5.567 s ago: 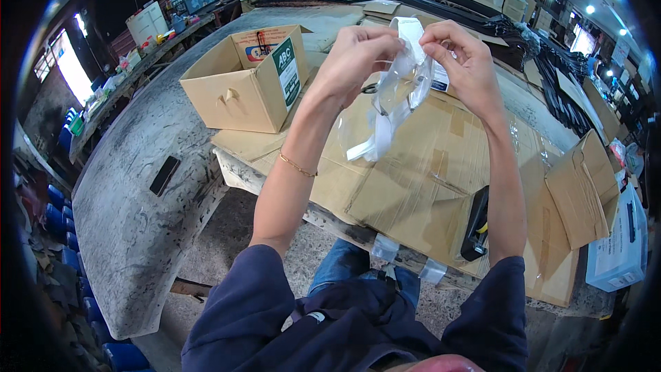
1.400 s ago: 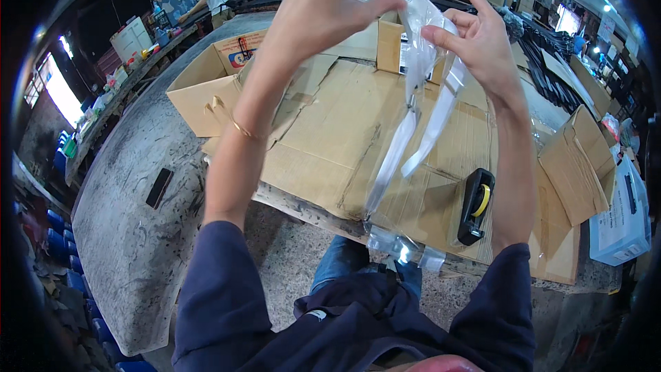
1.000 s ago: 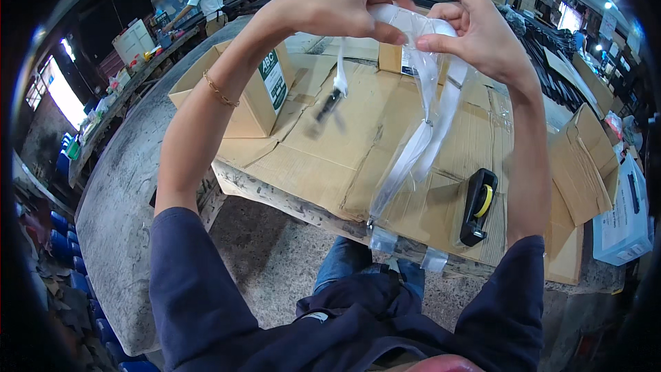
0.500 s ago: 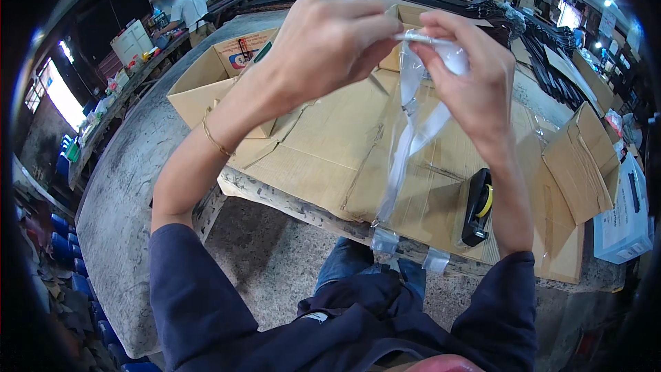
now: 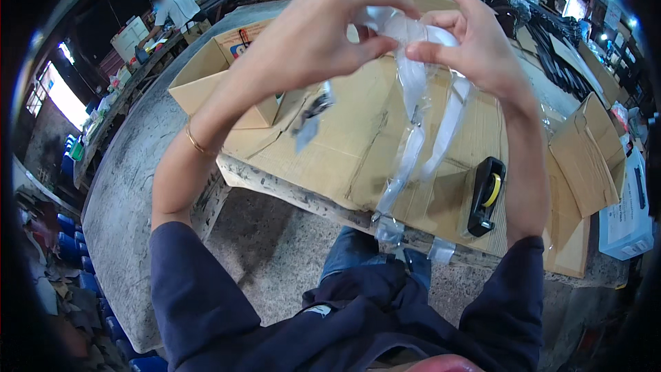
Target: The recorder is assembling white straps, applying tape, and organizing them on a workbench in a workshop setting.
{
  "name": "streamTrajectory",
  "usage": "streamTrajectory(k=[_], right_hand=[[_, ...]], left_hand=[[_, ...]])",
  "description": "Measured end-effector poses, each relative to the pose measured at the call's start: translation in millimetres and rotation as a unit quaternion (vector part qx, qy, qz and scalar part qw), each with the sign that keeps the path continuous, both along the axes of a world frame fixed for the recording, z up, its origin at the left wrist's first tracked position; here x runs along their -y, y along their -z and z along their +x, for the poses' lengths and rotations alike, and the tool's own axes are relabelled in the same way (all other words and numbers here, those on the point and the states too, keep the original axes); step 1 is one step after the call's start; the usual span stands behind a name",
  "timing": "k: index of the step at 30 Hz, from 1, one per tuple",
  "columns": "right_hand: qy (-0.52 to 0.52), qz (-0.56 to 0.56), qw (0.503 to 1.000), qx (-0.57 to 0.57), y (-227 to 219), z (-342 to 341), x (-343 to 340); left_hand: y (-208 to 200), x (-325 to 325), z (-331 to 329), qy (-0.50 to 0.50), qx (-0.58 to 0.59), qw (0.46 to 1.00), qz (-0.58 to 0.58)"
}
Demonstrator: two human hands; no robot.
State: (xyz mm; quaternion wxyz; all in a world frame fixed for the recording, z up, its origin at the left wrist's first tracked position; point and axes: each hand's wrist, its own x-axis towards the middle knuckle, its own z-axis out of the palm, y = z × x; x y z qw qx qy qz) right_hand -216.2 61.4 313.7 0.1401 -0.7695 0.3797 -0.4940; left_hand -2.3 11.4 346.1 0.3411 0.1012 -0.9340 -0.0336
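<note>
Both hands are raised over the cardboard-covered table. My left hand [image 5: 337,31] grips a white strap [image 5: 413,86] in clear plastic between curled fingers and thumb. Opposite it, my right hand [image 5: 478,52] pinches the same bundle, its index finger lifted away. The wrapped strap hangs down toward the table's front edge, with a metal-looking fitting partway along. Another white length [image 5: 447,127] dangles beside it, below my right hand. Beneath my left wrist is a small dark and silvery piece [image 5: 313,117], smeared by motion; I cannot tell whether it hangs or falls.
A black tape dispenser [image 5: 485,196] with yellow tape stands at the right on the cardboard sheet [image 5: 317,165]. Open cardboard boxes flank the work area, one at left [image 5: 200,79], one at right [image 5: 585,155]. A white-blue carton [image 5: 625,213] is farther right. Another person [image 5: 180,7] stands back left.
My hands have shifted slightly apart and the white strap has spread into two hanging lengths. The blurred dark and silvery piece now shows below my left wrist.
</note>
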Motion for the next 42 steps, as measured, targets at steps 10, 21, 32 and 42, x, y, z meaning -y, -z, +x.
streamTrajectory(k=[10, 21, 32, 42], right_hand=[[-0.115, 0.155, 0.980, -0.055, -37.3, 15.2, -5.8], [-0.052, 0.186, 0.976, -0.101, -38.6, 18.0, -4.3], [-0.032, 0.175, 0.971, -0.162, -18.3, 11.0, 14.7], [-0.300, 0.299, 0.905, 0.041, 52.6, -54.3, 59.4]], left_hand=[[-18.5, -3.9, 5.9, 0.037, 0.089, 0.982, 0.165], [17.1, 27.0, 6.6, 0.076, 0.062, 0.964, 0.247], [7.7, 20.4, -7.4, -0.053, 0.177, 0.971, 0.154], [-52.4, 40.8, -18.7, -0.079, 0.338, 0.905, 0.247]])
